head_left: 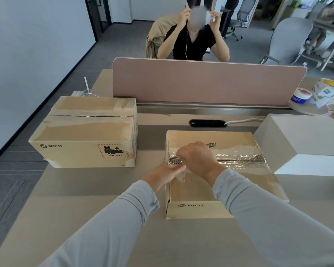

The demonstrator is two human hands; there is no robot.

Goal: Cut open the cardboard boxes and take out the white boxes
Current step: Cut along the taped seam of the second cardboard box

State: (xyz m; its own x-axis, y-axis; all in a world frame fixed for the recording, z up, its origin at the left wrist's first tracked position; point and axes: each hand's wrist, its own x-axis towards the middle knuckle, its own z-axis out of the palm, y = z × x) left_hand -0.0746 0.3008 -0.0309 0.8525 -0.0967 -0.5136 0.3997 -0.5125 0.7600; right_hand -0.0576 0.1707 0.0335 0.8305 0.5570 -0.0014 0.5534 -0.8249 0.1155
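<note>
Left hand [168, 173] pinches crinkled glossy tape [239, 157]; right hand [199, 158] grips slim metal knife [211, 144].

Long sleeves of plain, pale grey-blue fabric cover both of the person's arms down to the wrists. The left sleeve [112, 224], to the left of the near cardboard box [191, 190], bunches into soft folds just behind its cuff. The right sleeve [268, 218], across the box's right half, is smoother and wider, with light creases. The left hand [167, 173] and right hand [198, 158] are bare.
</note>
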